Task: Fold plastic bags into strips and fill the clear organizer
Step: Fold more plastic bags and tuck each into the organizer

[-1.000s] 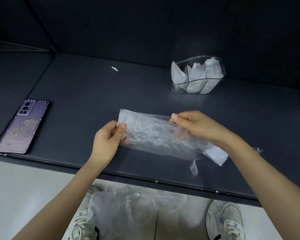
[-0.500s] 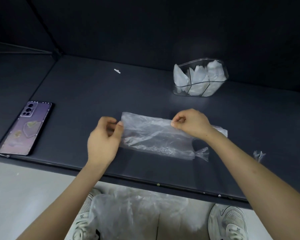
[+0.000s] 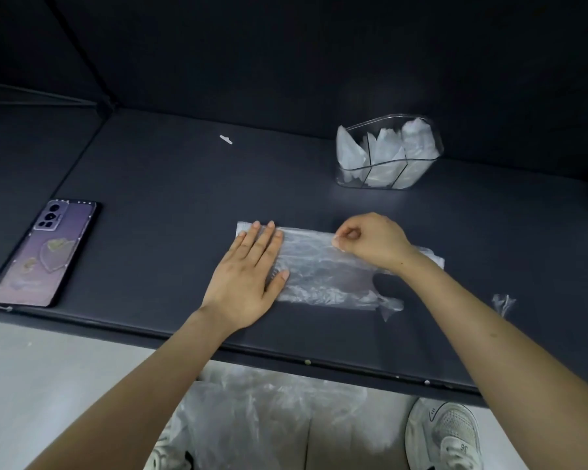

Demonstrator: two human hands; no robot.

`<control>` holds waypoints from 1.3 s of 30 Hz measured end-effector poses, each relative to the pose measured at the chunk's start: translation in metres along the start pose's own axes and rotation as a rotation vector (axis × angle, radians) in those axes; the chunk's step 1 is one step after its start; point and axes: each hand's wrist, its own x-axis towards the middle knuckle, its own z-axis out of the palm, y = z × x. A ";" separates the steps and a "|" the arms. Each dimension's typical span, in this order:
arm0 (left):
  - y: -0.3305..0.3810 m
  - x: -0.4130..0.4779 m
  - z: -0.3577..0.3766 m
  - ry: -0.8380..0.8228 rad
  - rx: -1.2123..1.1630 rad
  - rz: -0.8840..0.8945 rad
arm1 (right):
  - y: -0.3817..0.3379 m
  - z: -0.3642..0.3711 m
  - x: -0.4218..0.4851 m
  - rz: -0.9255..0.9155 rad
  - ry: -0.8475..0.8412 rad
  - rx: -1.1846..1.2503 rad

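While the left hand [image 3: 248,276] lies flat on the plastic bag [image 3: 319,269], the right hand [image 3: 370,242] pinches its far edge.

left hand [image 3: 248,276]: letting go of its pinch, flattening out, straight fingers pressing the bag's left end down.
plastic bag [image 3: 323,269]: no longer being held up; lying spread on the table [image 3: 150,184] in front of the clear organizer [image 3: 387,162].
right hand [image 3: 374,244]: sinking onto the table, bringing the bag's far edge down.
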 end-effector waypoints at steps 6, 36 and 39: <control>0.002 0.000 -0.001 -0.006 -0.002 0.001 | -0.020 0.038 -0.026 -0.274 0.541 -0.424; -0.010 -0.035 -0.031 0.237 -0.562 0.123 | 0.041 0.061 -0.083 -0.622 0.487 -0.103; -0.012 -0.047 -0.033 0.132 -0.610 0.084 | 0.037 0.051 -0.090 -0.465 0.351 0.061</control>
